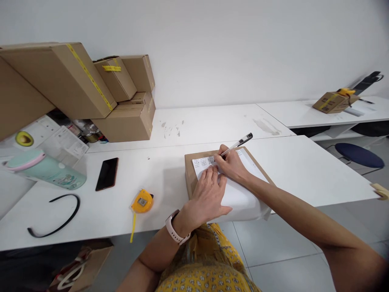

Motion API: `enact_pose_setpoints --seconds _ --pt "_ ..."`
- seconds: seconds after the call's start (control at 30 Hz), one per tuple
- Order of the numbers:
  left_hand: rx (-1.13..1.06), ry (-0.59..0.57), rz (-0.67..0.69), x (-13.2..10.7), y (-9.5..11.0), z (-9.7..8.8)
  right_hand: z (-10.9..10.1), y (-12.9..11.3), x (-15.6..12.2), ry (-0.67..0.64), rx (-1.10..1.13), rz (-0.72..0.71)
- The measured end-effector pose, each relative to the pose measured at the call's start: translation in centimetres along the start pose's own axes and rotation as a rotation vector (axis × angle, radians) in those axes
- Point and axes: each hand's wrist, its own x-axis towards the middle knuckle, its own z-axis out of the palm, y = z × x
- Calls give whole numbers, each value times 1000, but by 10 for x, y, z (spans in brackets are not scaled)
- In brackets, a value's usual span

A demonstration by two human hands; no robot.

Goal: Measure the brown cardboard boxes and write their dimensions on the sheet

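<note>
Gripping the slim white-and-black pen point(241, 141) between fingers and thumb, your right hand point(232, 164) rests on the white sheet of paper point(240, 198), close to its blocks of small dark writing point(203, 162). Your left hand point(209, 196) lies flat and unclenched on the same sheet, grasping nothing. The paper lies over the brown cardboard box point(190, 178), which sits on the white surface point(304, 162). Left of the box is a yellow tape measure point(142, 201), its tape partly drawn out.

No text is legible, even on the paper point(238, 199).
</note>
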Motion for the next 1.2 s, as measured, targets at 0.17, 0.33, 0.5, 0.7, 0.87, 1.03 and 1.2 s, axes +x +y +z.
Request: enact_pose_setpoints --seconds 0.17,0.33,0.5,0.7,0.87,1.03,1.2 --pt "0 -10 -4 0 0 1 -1 0 0 49 -17 1" --pt "-16 -7 -13 0 1 1 -1 0 0 34 -30 7" --pt "-20 17 -8 -1 0 2 -2 -1 0 35 -41 4" --pt "-21 33 -5 -1 0 3 -2 0 1 44 -14 22" --pt "-27 15 -5 -1 0 1 -1 0 1 45 -50 7" --pt "-11 -10 -9 -1 0 -2 -3 -1 -1 38 -61 1" --pt "2 -6 -4 0 0 0 -1 0 -1 30 -21 31"
